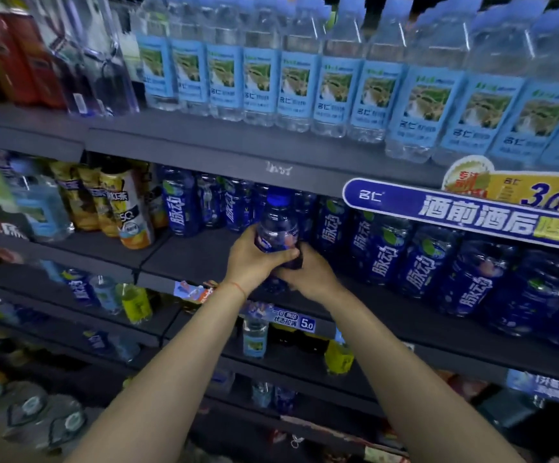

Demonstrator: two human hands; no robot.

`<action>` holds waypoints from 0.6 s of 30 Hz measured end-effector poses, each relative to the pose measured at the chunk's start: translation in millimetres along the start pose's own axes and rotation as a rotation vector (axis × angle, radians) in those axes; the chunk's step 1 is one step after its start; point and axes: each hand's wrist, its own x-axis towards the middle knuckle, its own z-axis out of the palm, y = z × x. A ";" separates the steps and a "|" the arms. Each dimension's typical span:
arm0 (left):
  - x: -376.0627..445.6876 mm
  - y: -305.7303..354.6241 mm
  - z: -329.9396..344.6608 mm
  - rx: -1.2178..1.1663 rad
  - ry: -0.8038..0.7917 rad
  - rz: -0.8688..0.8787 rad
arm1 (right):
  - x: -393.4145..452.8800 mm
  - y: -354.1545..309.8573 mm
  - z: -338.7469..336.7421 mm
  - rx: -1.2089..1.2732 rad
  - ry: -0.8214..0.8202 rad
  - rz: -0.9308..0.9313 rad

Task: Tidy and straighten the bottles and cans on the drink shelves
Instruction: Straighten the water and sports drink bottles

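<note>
A dark blue drink bottle (276, 225) with a blue cap stands upright over the front of the middle shelf (201, 259). My left hand (254, 259) grips its lower body from the left. My right hand (308, 272) wraps around its base from the right, fingers curled. Behind and to the right, a row of matching blue bottles (385, 252) lines the same shelf. The bottle's bottom is hidden by my hands.
Light-blue-labelled water bottles (298, 85) fill the shelf above. Yellow cans (128, 208) stand left of the blue bottles. A blue promotional sign (471, 215) hangs from the upper shelf edge at right. Lower shelves hold mixed bottles (254, 335).
</note>
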 end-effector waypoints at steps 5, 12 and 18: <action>32.9 -18.9 -40.1 0.012 -0.051 -0.054 | 40.2 -16.7 42.4 -0.005 0.015 0.064; 62.2 -72.6 -96.7 -0.019 0.021 -0.200 | 104.1 -41.4 105.9 0.021 0.056 0.180; 59.7 -61.3 -111.2 -0.344 -0.001 -0.228 | 117.7 -42.6 134.3 0.083 0.041 0.154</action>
